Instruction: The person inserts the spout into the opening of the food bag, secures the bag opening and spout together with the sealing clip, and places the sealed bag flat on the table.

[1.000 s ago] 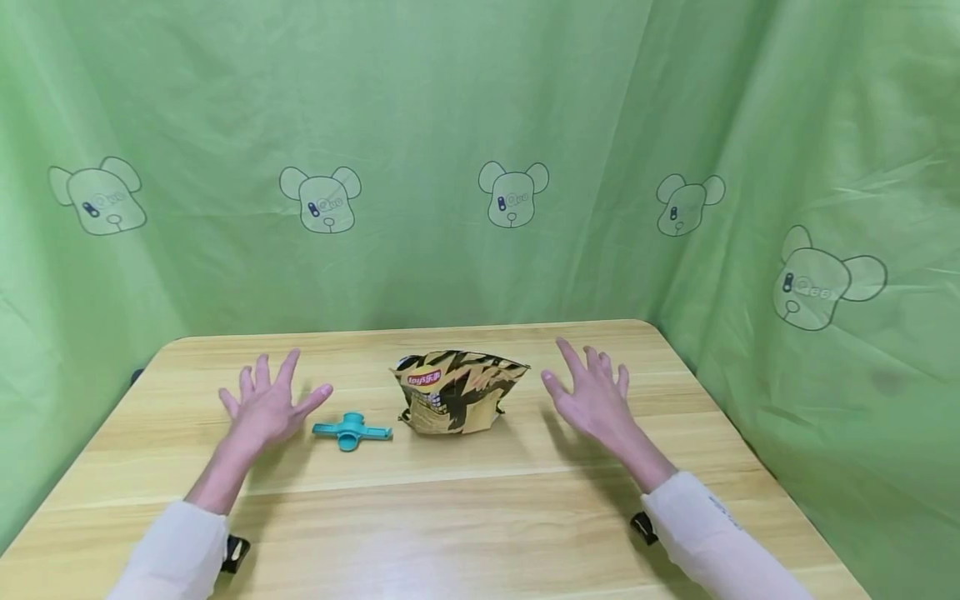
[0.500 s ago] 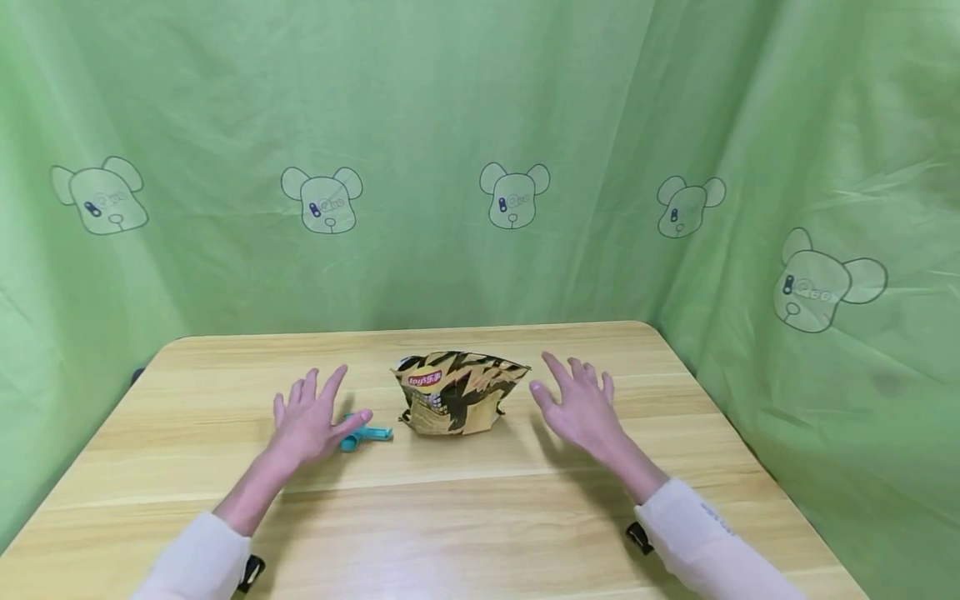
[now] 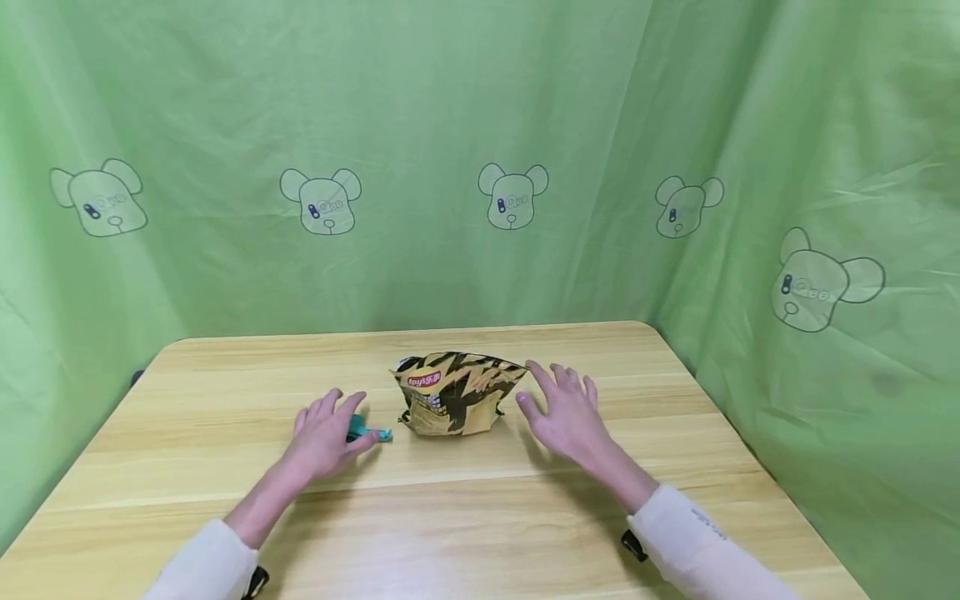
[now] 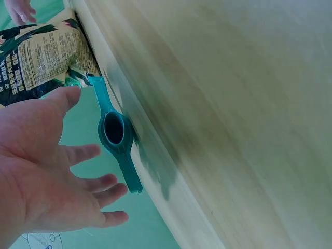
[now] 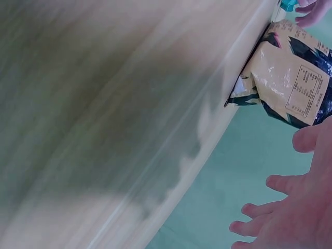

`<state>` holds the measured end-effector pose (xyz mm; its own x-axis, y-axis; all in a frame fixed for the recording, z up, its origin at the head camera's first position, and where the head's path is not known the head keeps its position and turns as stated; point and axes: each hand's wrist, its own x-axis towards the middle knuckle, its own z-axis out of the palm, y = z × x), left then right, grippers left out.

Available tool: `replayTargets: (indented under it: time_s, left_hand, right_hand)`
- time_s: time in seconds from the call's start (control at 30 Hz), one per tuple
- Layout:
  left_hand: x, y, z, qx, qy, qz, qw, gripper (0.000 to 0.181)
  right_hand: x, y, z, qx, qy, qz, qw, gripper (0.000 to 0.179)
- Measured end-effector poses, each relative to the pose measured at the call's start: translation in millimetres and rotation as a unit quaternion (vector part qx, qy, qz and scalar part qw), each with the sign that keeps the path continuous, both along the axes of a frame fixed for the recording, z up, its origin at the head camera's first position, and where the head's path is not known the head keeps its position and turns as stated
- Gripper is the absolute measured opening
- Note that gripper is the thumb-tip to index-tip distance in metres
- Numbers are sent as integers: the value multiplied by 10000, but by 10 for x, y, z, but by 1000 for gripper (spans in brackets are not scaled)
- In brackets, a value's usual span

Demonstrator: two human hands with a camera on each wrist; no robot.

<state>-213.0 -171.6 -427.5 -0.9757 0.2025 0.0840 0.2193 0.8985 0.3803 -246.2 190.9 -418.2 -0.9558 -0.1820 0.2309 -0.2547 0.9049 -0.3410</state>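
Note:
A brown and black Lay's chip bag (image 3: pixel 459 393) stands upright on the wooden table. To its left lies a teal bag clip with a round spout (image 4: pixel 124 158), partly hidden by my left hand (image 3: pixel 322 440) in the head view. That hand hovers right at the clip, thumb on the near side and fingers reaching past it. The left wrist view has the fingers extended and spread, with nothing gripped. Beside the bag's right edge is my right hand (image 3: pixel 567 423), its fingers spread and the index fingertip close to the bag's upper corner. It holds nothing.
The wooden table (image 3: pixel 450 517) has rounded far corners. Behind it and along the right hangs a green curtain (image 3: pixel 420 267) printed with bear heads. Dark straps show below both white sleeves (image 3: pixel 206 562).
My left hand has moved right and over to the clip, its fingers drawing in somewhat. My right hand has shifted left toward the bag. Bag and clip stay where they were.

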Motion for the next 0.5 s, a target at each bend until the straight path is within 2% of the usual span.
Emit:
replayTargets:
  time_s: [0.27, 0.5]
  left_hand:
    - [8, -19, 20, 249, -151, -61, 9996, 60]
    - [-55, -53, 9, 792, -487, 150, 9956, 51]
  right_hand:
    - [44, -39, -15, 14, -2, 46, 10000, 63]
    - [56, -53, -19, 19, 55, 94, 9999, 62]
